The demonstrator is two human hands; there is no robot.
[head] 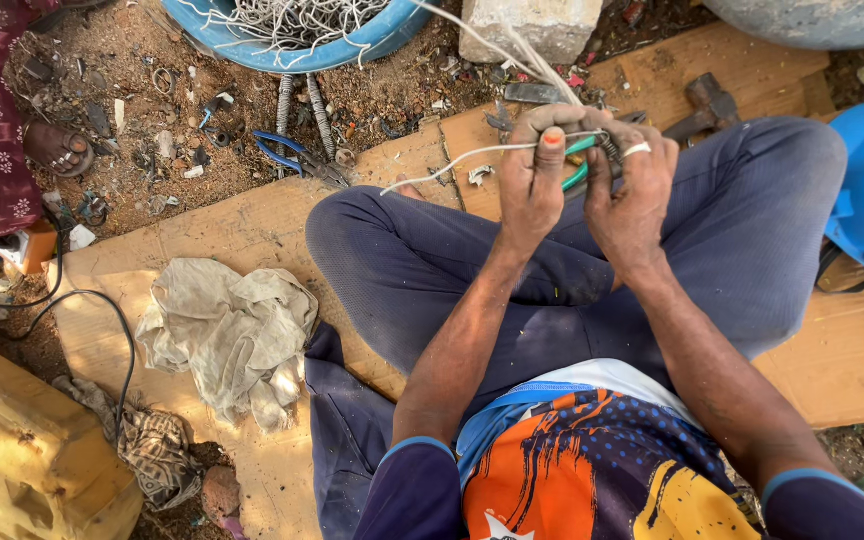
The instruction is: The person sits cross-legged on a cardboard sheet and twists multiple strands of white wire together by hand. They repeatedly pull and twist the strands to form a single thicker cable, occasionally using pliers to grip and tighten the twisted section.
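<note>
Stripping of white wire looks to be the step in hand: the left hand (pixel 532 175) is curled shut around a thin white wire (pixel 452 160), thumb laid over it, while the right hand (pixel 630 190) is closed on green-handled pliers (pixel 580 160) just beside it, the two hands nearly touching above the crossed legs. The wire sits between the fists, one loose end trailing toward the left knee and more strands rising past a pale stone block (pixel 532 25) toward a blue basin (pixel 312 45) heaped with tangled wire. By my judgement, what comes next calls for a steady hold from the left fist and a short pull along the wire from the pliers, with care that the thumb stays off the tool's tip. Room is tight in front: a hammer (pixel 707 105) lies near the right knee and blue-handled cutters (pixel 292 155) rest on the dirt beyond the edge of the cardboard sheet (pixel 252 220). The freest space lies to the left, where only a crumpled cloth (pixel 232 335) rests on the cardboard.
</note>
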